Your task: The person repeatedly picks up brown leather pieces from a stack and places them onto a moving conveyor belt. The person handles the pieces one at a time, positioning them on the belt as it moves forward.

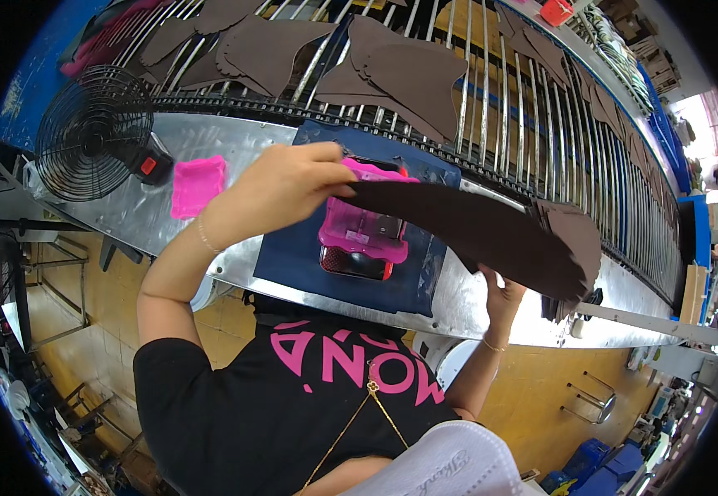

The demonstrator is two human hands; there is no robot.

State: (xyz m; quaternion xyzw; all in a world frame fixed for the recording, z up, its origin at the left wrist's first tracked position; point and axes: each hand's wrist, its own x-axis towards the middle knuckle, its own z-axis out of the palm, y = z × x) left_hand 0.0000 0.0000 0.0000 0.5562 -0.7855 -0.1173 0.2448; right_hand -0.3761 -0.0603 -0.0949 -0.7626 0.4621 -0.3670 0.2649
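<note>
A dark brown, leather-like cut sheet (466, 223) is held up over the bench, slanting from upper left to lower right. My left hand (305, 178) is closed, pinching its narrow left end between thumb and fingers. Under its lower edge toward the right, my right hand (501, 296) grips it, with some fingers hidden behind the material. Beneath the sheet's left end lies a pink wavy-edged tray (351, 223) on a black and red object (355, 263), both on a dark blue mat (293, 256). A stack of similar brown pieces (578, 231) sits beside the sheet's right end.
A metal bench (239, 140) runs in front of me. Behind it, a roller conveyor (491, 99) carries several piles of brown pieces (400, 70). At the left stand a black fan (94, 132) and another pink tray (198, 187). A stool (599, 403) stands lower right.
</note>
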